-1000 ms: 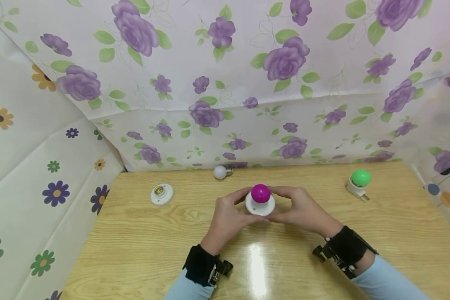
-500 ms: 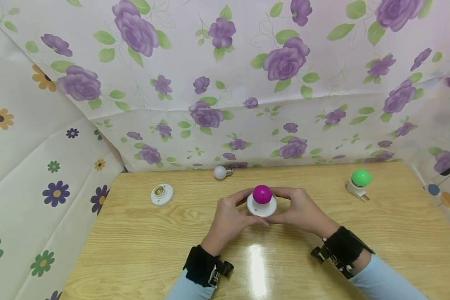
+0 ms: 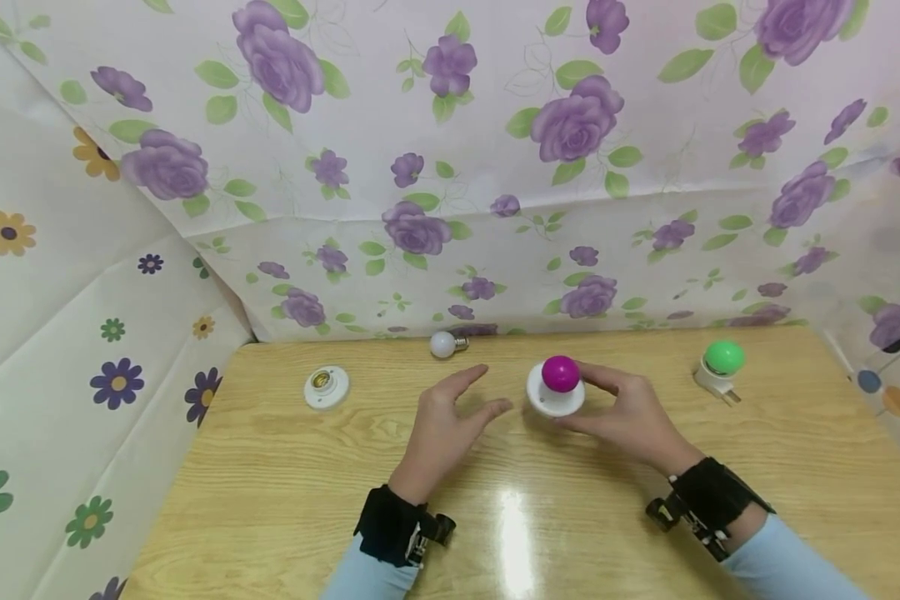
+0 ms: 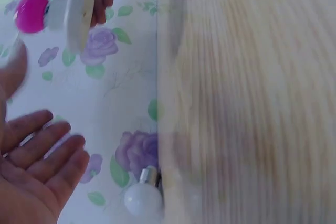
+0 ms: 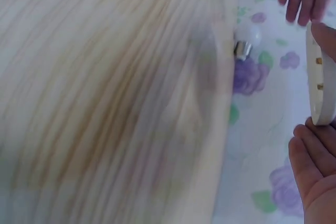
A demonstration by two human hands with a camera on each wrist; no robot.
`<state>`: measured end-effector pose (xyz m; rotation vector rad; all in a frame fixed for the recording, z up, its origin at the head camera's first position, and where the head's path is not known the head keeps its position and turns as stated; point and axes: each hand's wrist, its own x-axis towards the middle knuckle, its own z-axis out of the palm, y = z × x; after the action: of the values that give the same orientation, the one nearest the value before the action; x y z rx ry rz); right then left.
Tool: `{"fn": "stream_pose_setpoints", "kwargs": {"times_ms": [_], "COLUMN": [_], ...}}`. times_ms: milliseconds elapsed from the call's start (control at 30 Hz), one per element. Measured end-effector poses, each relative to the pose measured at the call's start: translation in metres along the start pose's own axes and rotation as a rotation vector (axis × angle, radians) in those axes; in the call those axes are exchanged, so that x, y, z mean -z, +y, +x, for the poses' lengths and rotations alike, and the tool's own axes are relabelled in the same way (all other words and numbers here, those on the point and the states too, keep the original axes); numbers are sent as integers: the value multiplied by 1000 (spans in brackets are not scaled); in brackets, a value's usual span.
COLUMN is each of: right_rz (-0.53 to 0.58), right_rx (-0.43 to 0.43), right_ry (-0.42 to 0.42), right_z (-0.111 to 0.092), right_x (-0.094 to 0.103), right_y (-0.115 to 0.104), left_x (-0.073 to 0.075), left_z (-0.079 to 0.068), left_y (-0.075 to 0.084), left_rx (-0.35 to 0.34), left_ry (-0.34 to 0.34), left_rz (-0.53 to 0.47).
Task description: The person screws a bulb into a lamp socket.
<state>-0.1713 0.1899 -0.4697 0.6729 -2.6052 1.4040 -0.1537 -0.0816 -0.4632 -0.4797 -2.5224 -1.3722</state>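
A magenta light bulb [image 3: 560, 374] sits in a round white lamp holder [image 3: 546, 404], whose base is held by its rim between the thumb and fingers of my right hand [image 3: 633, 421]. In the left wrist view the lamp holder [image 4: 79, 17] appears raised off the table, the bulb [image 4: 30, 13] pointing away from the tabletop. The right wrist view shows the underside of the lamp holder [image 5: 320, 77] with small brass contacts. My left hand [image 3: 444, 429] is apart from it on the left, fingers and thumb spread, holding nothing.
A white bulb [image 3: 443, 344] lies by the table's back edge. To the left is a bare white lamp holder [image 3: 327, 388] with a brass socket. A green bulb [image 3: 723, 357] in a white plug adapter [image 3: 712, 382] lies at the right. Flowered sheeting [image 3: 487, 183] hangs behind the wooden table [image 3: 270, 500].
My left hand has let go of the lamp holder and drawn back to the left. My right hand has carried the lamp holder and magenta bulb a little to the right.
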Motion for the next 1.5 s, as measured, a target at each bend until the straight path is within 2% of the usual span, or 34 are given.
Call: {"fn": "stream_pose_setpoints", "kwargs": {"times_ms": [100,233,333,567,767,1100,1500], "right_rz": [24,35,22,-53,-136,-261,-354], "right_rx": [-53,-114,-134,-219,-282,-270,-281], "right_ry": [34,77,108,174,208,252,235], "right_z": [-4,-9,-12,-20,-31,-34,-30], "right_x": [7,17,25,38,46,50,52], "right_y": [8,22,34,56,70,81,81], "left_x": [7,15,19,21,19,19,20], "left_z": [1,0,0,-1,-2,-4,-4], "left_y": [-3,-4,-7,-13,-15,-14,-11], "left_rx": [-35,-26,-30,-44,-32,24,38], "left_ry": [70,119,133,106,79,57,41], "left_rz": [68,181,247,326,356,380,370]}}
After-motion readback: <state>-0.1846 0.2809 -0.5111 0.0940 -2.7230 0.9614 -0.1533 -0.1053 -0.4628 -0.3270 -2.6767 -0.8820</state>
